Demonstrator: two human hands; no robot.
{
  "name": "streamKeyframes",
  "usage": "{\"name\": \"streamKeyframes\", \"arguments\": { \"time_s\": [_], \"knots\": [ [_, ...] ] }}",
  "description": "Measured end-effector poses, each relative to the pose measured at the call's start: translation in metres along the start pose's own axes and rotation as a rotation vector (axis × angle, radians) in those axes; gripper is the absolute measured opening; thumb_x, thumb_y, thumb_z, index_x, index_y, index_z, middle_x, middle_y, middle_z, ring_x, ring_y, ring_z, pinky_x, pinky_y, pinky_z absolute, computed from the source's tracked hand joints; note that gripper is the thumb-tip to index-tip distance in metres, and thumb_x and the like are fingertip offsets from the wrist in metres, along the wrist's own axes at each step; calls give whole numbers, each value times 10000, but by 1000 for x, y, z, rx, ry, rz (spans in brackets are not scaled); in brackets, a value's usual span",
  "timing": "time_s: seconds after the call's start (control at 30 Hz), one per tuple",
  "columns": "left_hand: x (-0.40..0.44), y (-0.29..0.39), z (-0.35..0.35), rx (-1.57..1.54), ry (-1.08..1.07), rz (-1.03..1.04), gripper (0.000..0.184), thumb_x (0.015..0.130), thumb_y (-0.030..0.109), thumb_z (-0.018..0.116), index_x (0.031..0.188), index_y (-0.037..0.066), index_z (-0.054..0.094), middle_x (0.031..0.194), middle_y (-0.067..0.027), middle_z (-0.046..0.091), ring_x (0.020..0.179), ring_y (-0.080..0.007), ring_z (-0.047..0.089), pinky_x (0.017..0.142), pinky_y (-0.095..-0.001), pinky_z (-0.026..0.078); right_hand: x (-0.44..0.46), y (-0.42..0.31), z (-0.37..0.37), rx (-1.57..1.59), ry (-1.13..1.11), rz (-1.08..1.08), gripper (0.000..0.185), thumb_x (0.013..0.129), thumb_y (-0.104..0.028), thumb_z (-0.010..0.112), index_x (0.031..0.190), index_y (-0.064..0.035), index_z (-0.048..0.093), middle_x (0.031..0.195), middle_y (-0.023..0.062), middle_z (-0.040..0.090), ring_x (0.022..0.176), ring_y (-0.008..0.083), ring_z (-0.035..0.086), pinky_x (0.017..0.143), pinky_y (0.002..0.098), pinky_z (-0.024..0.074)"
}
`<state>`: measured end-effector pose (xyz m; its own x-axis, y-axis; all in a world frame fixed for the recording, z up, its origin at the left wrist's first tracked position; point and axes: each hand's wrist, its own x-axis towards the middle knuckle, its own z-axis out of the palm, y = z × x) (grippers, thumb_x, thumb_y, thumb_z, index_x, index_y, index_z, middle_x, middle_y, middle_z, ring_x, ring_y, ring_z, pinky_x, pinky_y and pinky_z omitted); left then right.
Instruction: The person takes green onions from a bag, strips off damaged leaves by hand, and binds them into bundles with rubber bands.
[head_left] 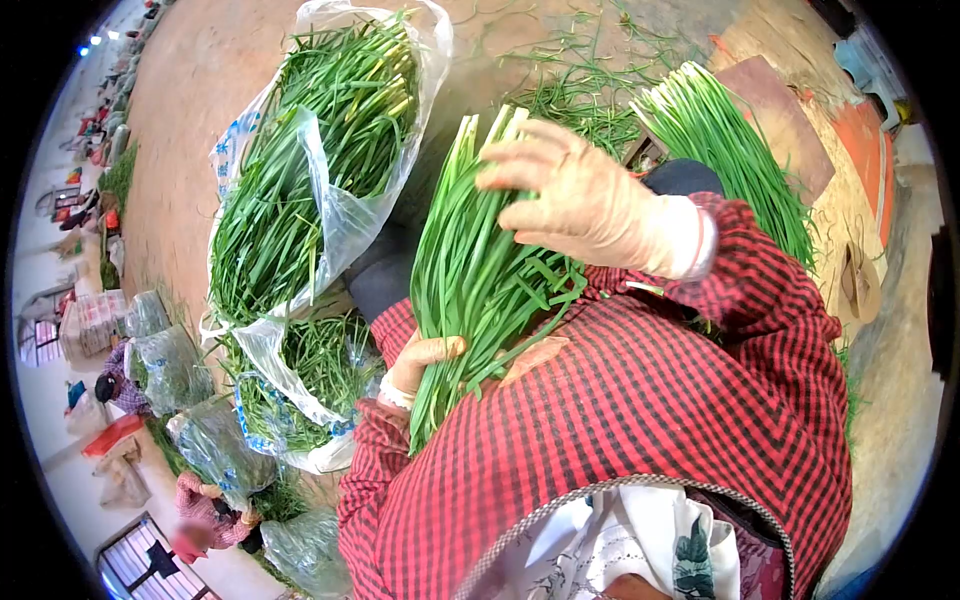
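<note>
A bunch of garlic chives [480, 240] lies across my lap, its pale cut ends pointing up and its green leaf tips toward me. My left hand [425, 362], in a thin pale glove, wraps round the lower leafy part. Over the upper stems is my right hand [600, 200], gloved too, its fingers stretched and apart, near or touching the stems. To the left, a large clear plastic bag [345, 215] holds a big heap of chives [340, 130]. At the right, a neat chive bundle [725, 140] rests beside my knee.
Loose chive leaves [590, 85] litter the floor ahead. A second bag with chives [290, 385] sits by my left arm. Further left are more filled plastic bags [215, 440] and other people, one in a checked top [205, 510]. A brown board [775, 125] lies at the right.
</note>
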<state>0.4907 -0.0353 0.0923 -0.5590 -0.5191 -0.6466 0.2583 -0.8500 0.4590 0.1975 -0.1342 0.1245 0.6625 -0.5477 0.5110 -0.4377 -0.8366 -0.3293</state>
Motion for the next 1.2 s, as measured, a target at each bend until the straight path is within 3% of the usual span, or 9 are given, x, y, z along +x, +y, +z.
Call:
{"name": "streamKeyframes", "arguments": {
  "time_s": [0.07, 0.37, 0.5, 0.6, 0.77, 0.9, 1.0, 1.17, 1.2],
  "knots": [
    [1, -4, 14, 91, 75, 94, 505, 780, 182, 681, 1215, -29, 534, 937, -126, 671, 630, -153, 628, 453, -251, 457, 0, 7, 14, 48, 43, -47, 143, 794, -168, 665, 909, -103, 611, 994, 69, 617, 1027, 268, 587, 920, 389, 459],
    [-1, -6, -3, -4, -11, 97, 622, 747, 133, 643, 1300, -66, 440, 1144, -228, 604, 939, -304, 643, 835, -417, 531, -14, 71, -28, 1151, 586, 670, 220, 953, -237, 560, 977, -23, 605, 868, 49, 656, 770, 153, 657, 773, 287, 514],
    [3, -5, -13, 10, -110, 183, 608, 759, 229, 606, 1262, -81, 464, 960, -255, 640, 554, -219, 618, 386, -252, 459, -30, 82, -56, 1161, 1117, 803, 258, 922, -324, 566, 887, -70, 600, 739, 52, 621, 579, 105, 591, 507, 251, 508],
    [1, 6, -8, -124, -154, 208, 554, 771, 253, 621, 1193, -80, 492, 862, -224, 654, 663, -252, 644, 532, -321, 535, -76, 112, -41, 476, 547, 797, 346, 863, -195, 673, 1156, -37, 578, 1089, 112, 635, 1016, 211, 615, 932, 319, 468],
    [20, -6, -25, -252, -164, 313, 538, 793, 276, 615, 1182, -80, 512, 888, -227, 658, 641, -247, 636, 531, -305, 527, -30, 16, -19, 45, 130, 298, 891, 654, -190, 790, 1426, -138, 347, 1439, 136, 355, 1353, 300, 334, 1115, 408, 295],
    [20, -3, -17, -266, -208, 177, 527, 815, 264, 599, 1196, -87, 504, 889, -258, 652, 558, -220, 624, 417, -250, 480, -4, -11, -5, 48, 18, 168, 695, 633, -171, 762, 1286, -179, 525, 1404, 91, 421, 1361, 295, 324, 1128, 473, 252],
    [12, 2, 8, -146, -108, 157, 533, 834, 290, 558, 1210, -82, 496, 891, -248, 657, 499, -146, 579, 382, -221, 437, 8, 0, 17, 9, 206, 91, 170, 685, -46, 635, 826, -139, 617, 1064, 4, 631, 1224, 286, 500, 1093, 488, 306],
    [18, -5, 11, -96, -127, 143, 497, 832, 302, 550, 1171, -62, 534, 899, -182, 682, 471, -117, 534, 394, -211, 426, 11, 27, 14, 1327, 574, 605, 150, 947, -178, 562, 1044, -69, 594, 727, -26, 551, 634, 77, 564, 573, 217, 475],
    [20, -4, 9, -113, -164, 131, 489, 822, 296, 569, 1160, -56, 547, 894, -176, 685, 465, -123, 534, 382, -203, 410, 11, 36, 8, 916, 559, 650, 194, 955, -223, 554, 1050, -59, 594, 701, -38, 520, 572, 62, 511, 507, 208, 416]
  ]
}}
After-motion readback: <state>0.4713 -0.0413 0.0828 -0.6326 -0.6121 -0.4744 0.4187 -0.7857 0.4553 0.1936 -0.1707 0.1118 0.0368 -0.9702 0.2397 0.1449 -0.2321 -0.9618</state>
